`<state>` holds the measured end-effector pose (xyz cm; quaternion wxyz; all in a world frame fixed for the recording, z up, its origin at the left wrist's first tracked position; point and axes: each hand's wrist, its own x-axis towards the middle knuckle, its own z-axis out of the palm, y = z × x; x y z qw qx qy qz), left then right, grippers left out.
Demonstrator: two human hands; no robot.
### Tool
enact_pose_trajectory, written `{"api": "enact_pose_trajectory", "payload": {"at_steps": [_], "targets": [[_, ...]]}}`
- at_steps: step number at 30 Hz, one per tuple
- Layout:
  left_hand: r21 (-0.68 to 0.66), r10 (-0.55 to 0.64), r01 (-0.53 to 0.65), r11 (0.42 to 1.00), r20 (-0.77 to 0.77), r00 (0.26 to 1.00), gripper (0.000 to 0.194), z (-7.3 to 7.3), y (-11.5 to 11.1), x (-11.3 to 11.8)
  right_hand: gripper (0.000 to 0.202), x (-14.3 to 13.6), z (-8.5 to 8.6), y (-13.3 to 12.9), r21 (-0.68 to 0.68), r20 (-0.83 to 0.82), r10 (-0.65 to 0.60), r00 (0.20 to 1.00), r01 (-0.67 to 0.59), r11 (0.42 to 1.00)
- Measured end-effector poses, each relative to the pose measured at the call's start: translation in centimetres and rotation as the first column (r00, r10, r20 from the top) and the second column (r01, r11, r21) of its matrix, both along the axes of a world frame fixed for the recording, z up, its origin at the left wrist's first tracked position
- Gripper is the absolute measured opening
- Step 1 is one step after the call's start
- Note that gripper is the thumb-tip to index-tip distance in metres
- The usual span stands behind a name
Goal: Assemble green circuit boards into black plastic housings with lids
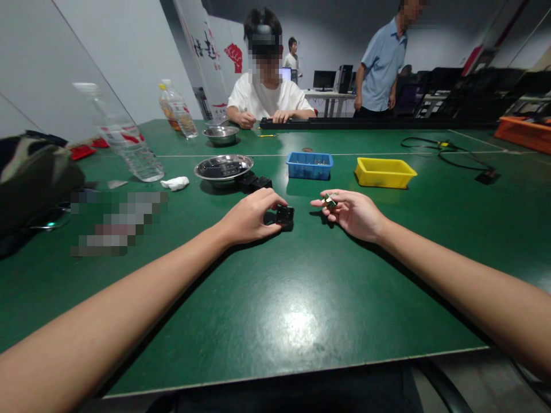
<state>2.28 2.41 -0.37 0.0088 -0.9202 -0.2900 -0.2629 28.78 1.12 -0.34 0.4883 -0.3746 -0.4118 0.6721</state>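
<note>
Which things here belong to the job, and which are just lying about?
In use, seemingly:
- black block, left hand
- green piece, right hand
- probably blue bin, loose black pieces

Lying about, seemingly:
- large clear bottle
- crumpled white tissue
- black cable

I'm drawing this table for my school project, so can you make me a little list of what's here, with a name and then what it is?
Left hand: holds a small black block at the table
Right hand: holds a small green piece
Table: green, shiny
Bins: blue bin with small bits inside; yellow bin to its right
Nearer metal bowl: has black pieces in it
Left side: big clear bottle, crumpled white tissue
Across the table: person in a white shirt
</note>
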Motion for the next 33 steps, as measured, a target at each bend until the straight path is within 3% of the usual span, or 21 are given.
{"api": "enact_pose_trajectory", "payload": {"at_steps": [14,33], "targets": [[-0.029,0.022,-0.022,0.999,-0.020,1.000,0.026,0.00,-0.07,-0.02,0.023,0.30,-0.21,0.01,-0.008,0.026,0.069,0.997,-0.069,0.998],[-0.026,0.028,-0.029,0.999,-0.024,0.999,0.026,0.10,-0.08,0.01,0.033,0.32,-0.53,0.21,0.007,0.027,0.073,0.997,-0.073,0.997]]}}
